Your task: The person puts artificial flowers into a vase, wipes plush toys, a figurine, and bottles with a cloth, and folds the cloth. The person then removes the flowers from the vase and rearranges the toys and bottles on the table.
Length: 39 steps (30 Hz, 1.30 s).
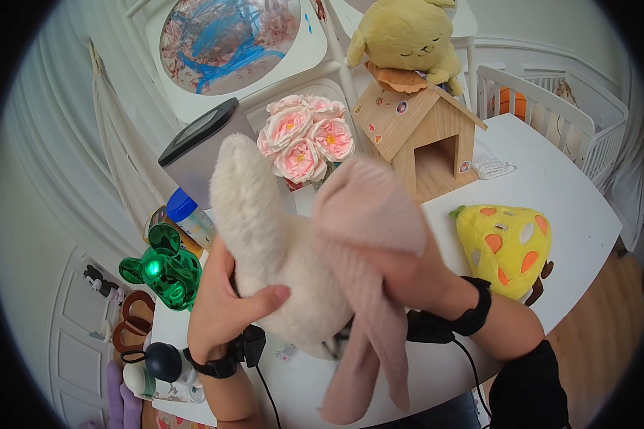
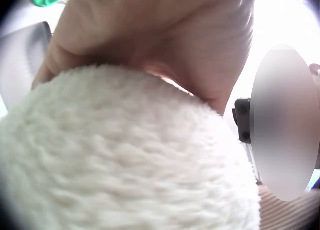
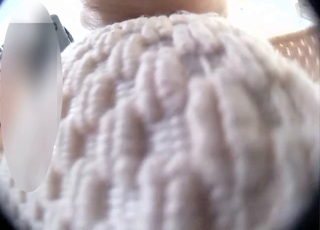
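Observation:
A white fluffy plush toy (image 1: 300,279) with one long upright ear is held over the table, in the middle of the head view. My left hand (image 1: 218,304) grips its left side, thumb across the front and fingers behind. White pile (image 2: 130,150) fills most of the left wrist view under that palm. At the toy's right side my right hand (image 1: 418,275) holds a pale pink knit scarf (image 1: 368,204), bunched at the top, with two ends hanging down in front. Its fingers are largely hidden by the cloth. The ribbed knit (image 3: 160,125) fills the right wrist view.
Behind the toy stand pink flowers (image 1: 304,136), a grey bin (image 1: 200,143) and a wooden house (image 1: 418,139) with a yellow plush dog (image 1: 408,39) on top. A shiny green bear figure (image 1: 168,268) is at left, a yellow spotted plush (image 1: 504,247) at right, on the white table (image 1: 579,193).

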### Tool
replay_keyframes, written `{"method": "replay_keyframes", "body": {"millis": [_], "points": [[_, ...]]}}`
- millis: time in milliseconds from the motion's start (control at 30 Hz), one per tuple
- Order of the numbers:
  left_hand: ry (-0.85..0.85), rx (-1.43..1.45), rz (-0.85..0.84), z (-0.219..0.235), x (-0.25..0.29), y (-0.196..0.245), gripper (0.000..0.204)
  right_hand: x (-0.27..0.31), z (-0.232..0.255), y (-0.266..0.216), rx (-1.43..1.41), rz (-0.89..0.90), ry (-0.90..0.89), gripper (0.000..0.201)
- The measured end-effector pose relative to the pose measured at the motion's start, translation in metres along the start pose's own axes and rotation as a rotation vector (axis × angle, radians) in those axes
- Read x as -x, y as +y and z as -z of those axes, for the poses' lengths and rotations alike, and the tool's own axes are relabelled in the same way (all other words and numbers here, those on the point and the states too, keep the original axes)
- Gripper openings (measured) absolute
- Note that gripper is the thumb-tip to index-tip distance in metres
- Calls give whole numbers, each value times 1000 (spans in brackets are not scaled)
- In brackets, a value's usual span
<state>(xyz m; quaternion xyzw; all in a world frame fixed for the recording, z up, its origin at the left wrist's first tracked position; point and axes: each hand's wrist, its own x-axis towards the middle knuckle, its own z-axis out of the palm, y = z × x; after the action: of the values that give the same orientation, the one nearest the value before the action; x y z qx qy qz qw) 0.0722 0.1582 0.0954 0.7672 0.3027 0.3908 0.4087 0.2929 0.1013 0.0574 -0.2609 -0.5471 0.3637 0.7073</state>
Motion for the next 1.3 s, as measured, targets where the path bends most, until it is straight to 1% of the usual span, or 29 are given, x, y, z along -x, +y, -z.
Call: {"method": "replay_keyframes", "body": {"millis": [33,100,133,167,233,267,300,333,367,433,467,500,533,567,600,667,700,733,767,833,867,933,967,1033,1100,1167,1200,1233,1300], "points": [[-9,17,38,11,0,-5,78,-3,1,0,-2,-2,-4,29],[-16,31,77,18,2,-8,75,-13,5,-2,173,276,216,27],[58,147,61,17,4,-8,74,-16,8,-2,171,276,214,27],[133,264,43,17,7,-9,72,-20,11,-3,303,342,41,31],[99,242,12,32,17,-39,83,-24,16,-4,568,466,-307,41],[87,152,-65,36,28,-59,90,-20,8,0,567,463,-304,41],[73,62,-141,36,31,-66,97,-12,-8,6,516,381,-288,53],[68,62,-136,35,31,-67,97,-6,-17,9,463,300,-272,65],[12,47,-91,30,28,-62,107,-4,-15,16,464,296,-267,65],[-94,20,-5,17,25,-50,129,-3,-9,32,378,146,-236,84],[-7,188,-91,9,26,-47,122,-4,-9,31,383,149,-238,84],[-7,190,-93,5,27,-45,122,-4,-10,30,389,168,-243,87],[50,4,-75,3,29,-44,121,-4,-10,30,392,185,-245,90],[107,-183,-58,3,31,-44,121,-4,-10,33,392,184,-245,90],[107,-183,-59,8,34,-51,121,-5,-8,38,443,266,-227,86],[5,-446,-312,19,39,-68,127,-6,-6,42,498,351,-208,83],[3,-442,-313,13,34,-55,127,-8,-4,42,457,291,-211,70],[11,-278,-200,4,27,-36,116,-10,-2,43,419,228,-215,57],[19,-109,-85,-5,22,-20,106,-15,1,45,430,220,-216,57],[51,-45,-74,-15,15,-15,99,-23,8,49,386,458,-257,31],[-27,-102,-193,-15,8,-14,94,-16,0,30,173,179,-188,21],[-172,-133,-496,-5,-10,-25,88,-16,0,25,174,107,-187,20],[-171,-128,-495,-3,-13,-27,88,-16,-1,25,160,45,-176,21],[-135,147,-526,-1,-17,-30,80,-17,1,32,112,-41,-174,23],[-60,180,-477,-2,-13,-35,90,-19,3,35,64,-127,-175,26],[209,554,-301,-10,-9,-35,87,-21,7,33,167,-101,-191,33],[244,693,-208,-2,-2,-45,71,-19,10,27,167,-106,-193,33],[252,695,-205,2,-2,-46,71,-16,11,17,227,-200,-283,39],[321,765,40,8,-7,-42,51,-16,8,14,288,-295,-387,46]]}}
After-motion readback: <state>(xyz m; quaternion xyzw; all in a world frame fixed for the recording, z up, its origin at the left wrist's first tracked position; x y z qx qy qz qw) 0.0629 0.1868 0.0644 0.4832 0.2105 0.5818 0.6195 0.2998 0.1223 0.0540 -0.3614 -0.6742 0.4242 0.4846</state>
